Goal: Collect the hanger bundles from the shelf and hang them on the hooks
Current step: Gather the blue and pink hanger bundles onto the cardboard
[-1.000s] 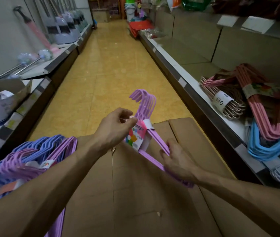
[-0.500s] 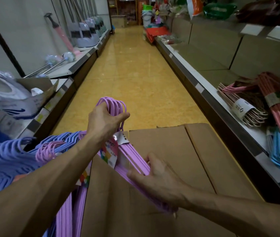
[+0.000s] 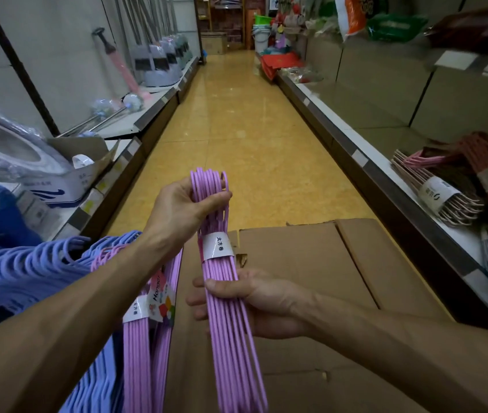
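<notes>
The person is holding a purple hanger bundle (image 3: 228,296) edge-on in front of the chest, above a cardboard box (image 3: 311,263). Its long axis is running away from the body, hook end farthest and highest. The left hand (image 3: 181,208) is gripping the hook end; the right hand (image 3: 254,299) is pinching the shafts just below the white label band (image 3: 217,245). The hands are apart, both clamped on the bundle. Bundles already hung, purple (image 3: 144,338) and blue (image 3: 28,269), are lying to the lower left, nearer the left hand, so the hook end probably has to swing leftward. More bundles (image 3: 445,192) are waiting on the right shelf (image 3: 386,180).
</notes>
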A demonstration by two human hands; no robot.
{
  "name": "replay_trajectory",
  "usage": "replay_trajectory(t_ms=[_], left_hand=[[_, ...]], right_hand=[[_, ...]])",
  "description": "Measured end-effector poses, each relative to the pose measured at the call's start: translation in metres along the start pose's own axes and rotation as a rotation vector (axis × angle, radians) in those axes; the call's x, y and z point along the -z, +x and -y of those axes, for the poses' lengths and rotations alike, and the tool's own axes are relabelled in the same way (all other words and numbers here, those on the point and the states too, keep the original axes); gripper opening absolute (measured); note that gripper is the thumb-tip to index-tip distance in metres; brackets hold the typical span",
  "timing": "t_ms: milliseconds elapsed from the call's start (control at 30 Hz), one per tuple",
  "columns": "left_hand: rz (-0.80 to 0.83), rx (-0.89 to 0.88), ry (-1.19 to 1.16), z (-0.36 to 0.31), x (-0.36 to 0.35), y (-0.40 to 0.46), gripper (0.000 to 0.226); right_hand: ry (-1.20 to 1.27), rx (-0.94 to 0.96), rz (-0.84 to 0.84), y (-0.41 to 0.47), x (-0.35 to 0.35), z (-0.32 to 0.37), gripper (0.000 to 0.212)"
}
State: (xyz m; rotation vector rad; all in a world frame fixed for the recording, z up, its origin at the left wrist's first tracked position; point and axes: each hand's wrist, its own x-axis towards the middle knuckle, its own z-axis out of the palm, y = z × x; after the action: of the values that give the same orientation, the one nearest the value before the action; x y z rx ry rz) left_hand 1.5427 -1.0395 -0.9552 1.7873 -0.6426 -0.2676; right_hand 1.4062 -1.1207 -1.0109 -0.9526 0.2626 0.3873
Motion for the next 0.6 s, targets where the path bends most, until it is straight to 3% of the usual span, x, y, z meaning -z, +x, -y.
replay_trajectory(t_ms=[300, 400, 600], left_hand=[[0.126, 0.006, 0.061, 0.005, 0.038, -0.003, 0.028], [0.179, 0.043, 0.125, 0.011, 0.055, -0.001, 0.038], [0.111, 0.132, 0.719, 0.033, 0.080, 0.005, 0.083]], right_hand=[[-0.098, -0.061, 0.073, 0.030, -0.002, -0.005, 0.036], [-0.162, -0.062, 0.028, 0.040, -0.007, -0.011, 0.021], [-0.347, -0.080, -0.053, 0.067, -0.009, -0.040, 0.008]])
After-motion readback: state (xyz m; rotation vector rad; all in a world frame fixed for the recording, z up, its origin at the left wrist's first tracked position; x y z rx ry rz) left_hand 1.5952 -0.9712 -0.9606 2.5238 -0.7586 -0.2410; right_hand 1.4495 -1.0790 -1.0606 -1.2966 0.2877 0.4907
